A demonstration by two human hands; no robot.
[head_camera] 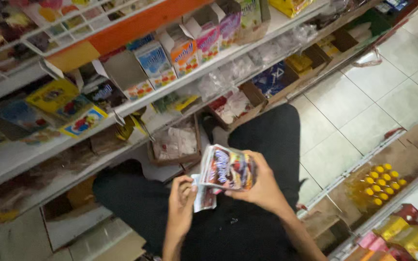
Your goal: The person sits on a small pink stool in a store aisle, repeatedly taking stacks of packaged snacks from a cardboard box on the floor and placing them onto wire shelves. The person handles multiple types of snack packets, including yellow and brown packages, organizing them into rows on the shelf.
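A stack of packets (228, 167) is held near the frame's centre, just at 5 o'clock from it, over the person's dark-clothed lap (247, 227). The right hand (262, 186) is wrapped around the stack from its 3 o'clock side, with fingers curled shut on the glossy wrappers (dark with red and white print). At 8 o'clock of the stack, a single packet (203, 195) is pinched at its edge by the left hand (181, 200), whose fingers are closed on it; this packet touches the stack's lower corner.

Shelves (136, 104) are seen from 9 to 1 o'clock, filled with cartons (182, 50) standing in a row and open cardboard boxes (175, 142) below. Pale floor tiles (359, 111) are seen at 3 o'clock. At 4 o'clock, yellow-capped bottles (380, 186) are packed on a low shelf, with bright bags (407, 237) beside them.
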